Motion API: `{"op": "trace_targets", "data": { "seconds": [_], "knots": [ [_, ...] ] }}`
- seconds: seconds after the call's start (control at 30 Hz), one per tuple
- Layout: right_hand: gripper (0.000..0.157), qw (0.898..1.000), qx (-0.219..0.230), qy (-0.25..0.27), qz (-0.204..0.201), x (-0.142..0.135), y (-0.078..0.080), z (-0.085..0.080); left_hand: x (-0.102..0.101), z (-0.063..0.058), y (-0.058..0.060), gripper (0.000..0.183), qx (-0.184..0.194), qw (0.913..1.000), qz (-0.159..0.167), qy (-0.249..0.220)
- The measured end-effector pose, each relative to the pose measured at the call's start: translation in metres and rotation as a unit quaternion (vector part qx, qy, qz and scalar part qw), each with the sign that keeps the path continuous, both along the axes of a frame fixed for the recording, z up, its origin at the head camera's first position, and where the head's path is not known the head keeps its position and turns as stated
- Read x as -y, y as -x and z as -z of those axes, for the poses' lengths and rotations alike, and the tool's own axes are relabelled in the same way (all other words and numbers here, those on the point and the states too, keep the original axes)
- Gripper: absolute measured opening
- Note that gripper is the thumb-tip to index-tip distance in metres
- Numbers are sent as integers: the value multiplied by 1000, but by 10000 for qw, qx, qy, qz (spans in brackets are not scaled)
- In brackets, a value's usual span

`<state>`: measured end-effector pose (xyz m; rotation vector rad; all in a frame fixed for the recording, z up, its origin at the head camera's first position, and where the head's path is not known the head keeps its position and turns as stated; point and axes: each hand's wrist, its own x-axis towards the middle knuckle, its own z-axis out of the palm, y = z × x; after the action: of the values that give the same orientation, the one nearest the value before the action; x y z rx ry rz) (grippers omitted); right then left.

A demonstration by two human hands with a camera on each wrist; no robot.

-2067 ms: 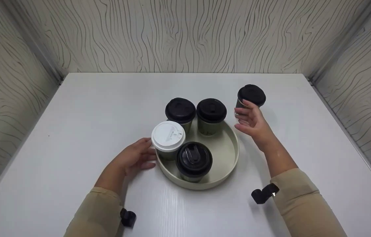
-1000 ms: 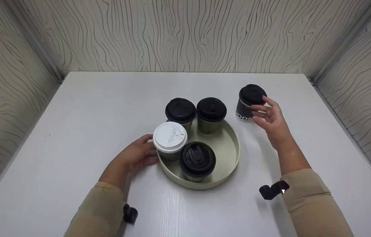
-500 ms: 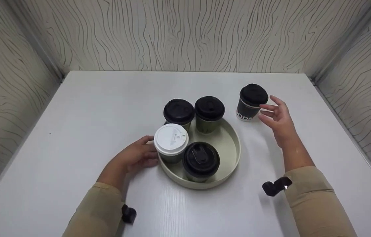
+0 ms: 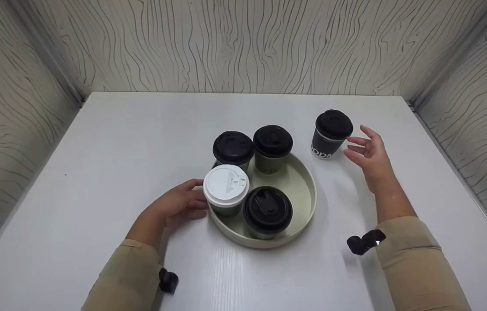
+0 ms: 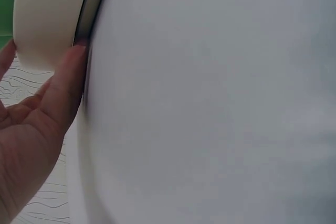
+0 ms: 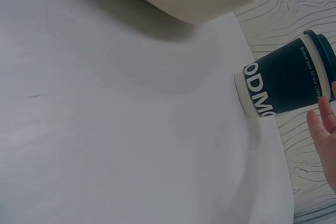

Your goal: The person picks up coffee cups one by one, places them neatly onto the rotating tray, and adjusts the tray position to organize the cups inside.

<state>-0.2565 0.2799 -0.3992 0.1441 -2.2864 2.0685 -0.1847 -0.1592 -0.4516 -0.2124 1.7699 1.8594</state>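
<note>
A round pale-green tray (image 4: 302,196) carries a white-lidded paper cup (image 4: 226,185) and several black-lidded cups, one at the front (image 4: 268,210) and others at the back (image 4: 273,141). My left hand (image 4: 181,202) touches the tray's left side with extended fingers; in the left wrist view the thumb (image 5: 70,72) lies at the bottom of its wall (image 5: 50,19). Beyond the tray, at right, a dark paper cup (image 4: 327,140) with white lettering and a black lid stands upright on the table. Just right of it is my right hand (image 4: 373,160), fingers spread and holding nothing.
The white table (image 4: 131,129) reaches to wood-grain-patterned panels (image 4: 243,47) at the back and sides. Black devices sit on both sleeves (image 4: 407,242). Table surface lies between the tray and the lone cup.
My right hand has let go of the dark cup and drawn off to the right. The tray's cups have shifted counterclockwise, front ones rightward, back ones leftward. The left hand stays at the rim.
</note>
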Motion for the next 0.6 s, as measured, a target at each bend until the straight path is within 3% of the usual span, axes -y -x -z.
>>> {"op": "trace_targets", "data": {
  "seconds": [0.23,0.6],
  "knots": [
    [78,10000,75,52,1,-4,2,0,-7,0,6,44,-245,9994,-214,-127],
    [81,9994,205,-277,85,-6,8,1,-5,1,7,47,-422,9990,-64,-150]
  ]
}}
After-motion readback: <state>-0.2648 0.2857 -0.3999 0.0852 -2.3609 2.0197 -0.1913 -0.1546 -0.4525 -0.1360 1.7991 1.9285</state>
